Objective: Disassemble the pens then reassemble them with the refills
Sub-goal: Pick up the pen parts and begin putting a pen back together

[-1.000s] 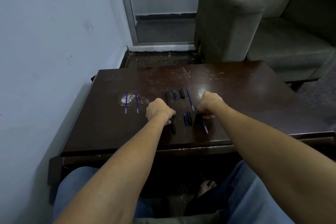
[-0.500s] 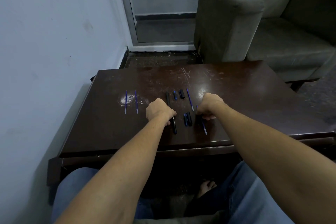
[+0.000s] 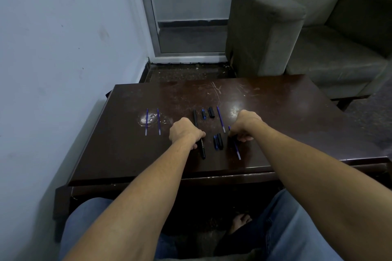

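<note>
On the dark wooden table (image 3: 275,112) my left hand (image 3: 184,131) curls its fingers over a black pen barrel (image 3: 202,149), whose near end sticks out toward me. Another black barrel (image 3: 194,117) lies just beyond that hand. My right hand (image 3: 246,125) pinches a blue refill (image 3: 237,151) against the table, with the refill's clear tail pointing toward me. Between the hands lie a small blue piece (image 3: 215,143) and a black piece (image 3: 220,141) side by side. What is under each palm is hidden.
Two blue refills (image 3: 146,122) (image 3: 158,122) lie parallel at the left. A blue cap (image 3: 203,114), a black cap (image 3: 211,112) and another refill (image 3: 220,118) sit farther back. A grey armchair (image 3: 297,34) stands behind the table, and a wall (image 3: 63,48) runs along the left.
</note>
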